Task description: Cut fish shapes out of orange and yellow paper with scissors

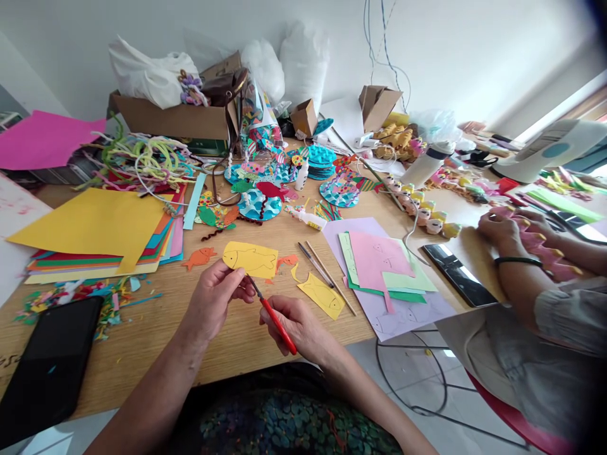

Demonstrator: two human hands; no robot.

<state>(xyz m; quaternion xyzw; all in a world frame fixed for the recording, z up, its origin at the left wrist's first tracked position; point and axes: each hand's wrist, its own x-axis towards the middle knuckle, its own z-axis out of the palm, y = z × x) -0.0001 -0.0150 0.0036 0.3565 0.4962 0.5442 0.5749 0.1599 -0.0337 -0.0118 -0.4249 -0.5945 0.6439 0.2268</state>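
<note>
The left hand (215, 297) pinches the lower left edge of a yellow paper fish (250, 259) between thumb and fingers, holding it just above the bench (156, 328). The right hand (296, 325) is closed around the red handles of a pair of scissors (272, 313), whose dark blades point up and left and meet the bottom edge of the fish, just beside the left thumb.

On the bench just right of the held fish lies a second yellow fish (323, 295), with a curled yellow offcut between them. Two small orange fish lie close by: one (200, 257) to the left of the held fish, the other (286, 260) at its right end. Two paintbrushes (327, 275) lie slanted beside the second yellow fish. Further right sits a pile of pink and green paper (386, 265) on a lilac sheet. To the left is a stack of coloured paper (99, 234) with a yellow sheet on top, and below it paper scraps and a black phone (50, 366) near the bench's front edge. Blue patterned paper discs (258, 203) lie further back.

At the right, another person's hand (500, 230), a dark band on its wrist, grips a pink folded paper piece; a second phone (458, 273) lies beside it.
</note>
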